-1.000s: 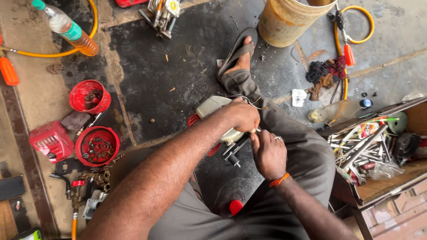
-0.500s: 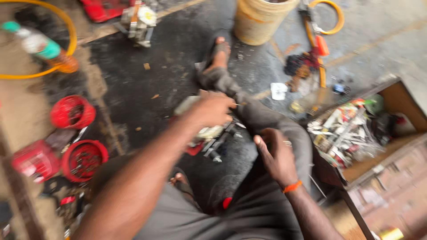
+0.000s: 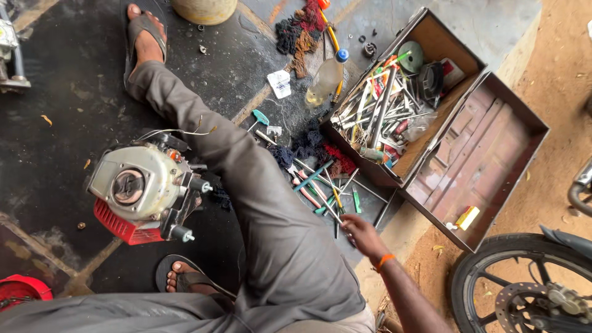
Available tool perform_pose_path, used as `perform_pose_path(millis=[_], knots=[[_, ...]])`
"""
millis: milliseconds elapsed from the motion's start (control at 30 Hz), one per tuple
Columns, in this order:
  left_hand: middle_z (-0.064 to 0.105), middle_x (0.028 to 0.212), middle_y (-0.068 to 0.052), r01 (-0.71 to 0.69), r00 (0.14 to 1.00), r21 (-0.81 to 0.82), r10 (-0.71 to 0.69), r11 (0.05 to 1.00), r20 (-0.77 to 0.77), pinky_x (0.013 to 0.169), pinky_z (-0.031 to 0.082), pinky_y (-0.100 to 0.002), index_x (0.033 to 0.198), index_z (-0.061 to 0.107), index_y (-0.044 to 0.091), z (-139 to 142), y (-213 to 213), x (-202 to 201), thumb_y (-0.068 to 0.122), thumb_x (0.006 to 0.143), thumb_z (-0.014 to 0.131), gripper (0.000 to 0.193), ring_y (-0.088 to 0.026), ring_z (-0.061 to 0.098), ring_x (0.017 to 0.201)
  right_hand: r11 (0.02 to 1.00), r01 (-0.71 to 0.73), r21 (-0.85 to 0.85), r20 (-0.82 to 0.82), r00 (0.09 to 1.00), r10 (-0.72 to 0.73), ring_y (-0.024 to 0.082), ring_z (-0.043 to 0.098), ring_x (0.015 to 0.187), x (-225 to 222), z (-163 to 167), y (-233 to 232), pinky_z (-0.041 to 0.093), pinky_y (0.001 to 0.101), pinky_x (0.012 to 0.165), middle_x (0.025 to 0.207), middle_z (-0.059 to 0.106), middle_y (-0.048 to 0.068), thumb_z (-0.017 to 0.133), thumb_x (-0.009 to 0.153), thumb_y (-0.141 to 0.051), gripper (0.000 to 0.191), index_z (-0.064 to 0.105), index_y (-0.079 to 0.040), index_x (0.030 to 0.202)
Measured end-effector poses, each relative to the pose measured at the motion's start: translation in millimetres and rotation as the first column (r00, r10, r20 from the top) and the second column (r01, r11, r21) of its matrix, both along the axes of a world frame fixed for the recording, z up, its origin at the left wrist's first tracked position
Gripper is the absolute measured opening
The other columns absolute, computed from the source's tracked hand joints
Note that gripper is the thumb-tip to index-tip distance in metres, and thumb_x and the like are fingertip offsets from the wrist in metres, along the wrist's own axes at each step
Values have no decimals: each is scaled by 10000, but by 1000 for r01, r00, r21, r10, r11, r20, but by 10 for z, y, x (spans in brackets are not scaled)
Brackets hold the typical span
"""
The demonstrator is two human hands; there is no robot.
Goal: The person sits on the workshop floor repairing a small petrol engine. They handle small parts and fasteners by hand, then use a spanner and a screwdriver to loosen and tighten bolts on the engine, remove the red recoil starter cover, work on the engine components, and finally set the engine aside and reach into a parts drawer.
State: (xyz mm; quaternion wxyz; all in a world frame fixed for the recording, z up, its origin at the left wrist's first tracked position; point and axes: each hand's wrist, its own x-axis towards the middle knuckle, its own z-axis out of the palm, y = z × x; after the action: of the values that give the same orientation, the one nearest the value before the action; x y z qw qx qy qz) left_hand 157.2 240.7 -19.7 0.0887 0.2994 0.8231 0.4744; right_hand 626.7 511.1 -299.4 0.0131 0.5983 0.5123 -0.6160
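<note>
The right hand reaches out over the floor to the loose tools that lie scattered just beside the open metal toolbox, on the side of the box that faces the person. The fingers of this hand touch or pinch the end of a thin metal tool at the edge of that heap; if they really grip it or only touch it, I cannot tell, because the fingertips are small and partly hidden. An orange band sits on the wrist. The left hand is not in view. The small engine, grey on top and with a red base, stands on the dark floor well apart from the toolbox, on the far side of the person's stretched leg in grey trousers, and no hand touches it. A foot in a sandal is at the end of that leg, and another foot in a sandal lies near the engine's red base. Inside the toolbox lie many wrenches, screwdrivers and a green disc, all mixed. A plastic bottle with a blue cap lies just beside the toolbox, and dark and red rags lie beyond it. A motorcycle wheel stands on the sandy ground near the toolbox lid.
</note>
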Motion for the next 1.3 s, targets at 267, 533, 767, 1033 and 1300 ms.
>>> perform_pose_path(millis=[267,533,767,1033,1300], knots=[[528,1420,-289,-133,990,-99,137,986,36,1083,411,-504,1469,457,-91,-75,-428,212,519,889,735,887,-392,511,1340,917,97,387,189,965,-182,146,680,887,-114,-491,633,525,316,819,974,765,61,681,955,-323,384,738,-6,1163],[480,1459,-357,-184,974,-554,74,812,-215,1097,399,-588,1545,394,-106,-147,229,536,612,844,813,1087,-487,454,1379,948,82,308,4,996,-88,139,669,846,-599,-313,555,532,309,789,951,744,74,677,965,-329,381,722,-11,1168],[286,1522,-366,-154,970,-679,-21,718,-242,1044,251,-759,1570,328,104,-461,1345,713,770,761,766,1136,-579,220,1408,925,-125,358,59,992,112,125,700,841,-844,-145,253,545,308,786,947,766,55,659,961,-343,369,719,-37,1157],[280,1591,-325,-117,926,-703,-178,701,-332,1076,207,-814,1591,359,143,-658,1285,711,587,759,754,1022,-555,195,1471,954,-39,297,75,997,18,124,682,786,-807,-101,311,535,299,763,920,754,51,670,960,-349,362,727,-41,1142],[264,1644,-213,269,792,-724,-574,636,-209,1191,179,-697,1566,336,158,-502,891,241,478,604,792,1112,-436,179,1543,944,226,239,-43,974,-222,114,687,825,-352,-218,643,545,281,735,967,742,25,655,975,-288,320,712,-22,1144]])
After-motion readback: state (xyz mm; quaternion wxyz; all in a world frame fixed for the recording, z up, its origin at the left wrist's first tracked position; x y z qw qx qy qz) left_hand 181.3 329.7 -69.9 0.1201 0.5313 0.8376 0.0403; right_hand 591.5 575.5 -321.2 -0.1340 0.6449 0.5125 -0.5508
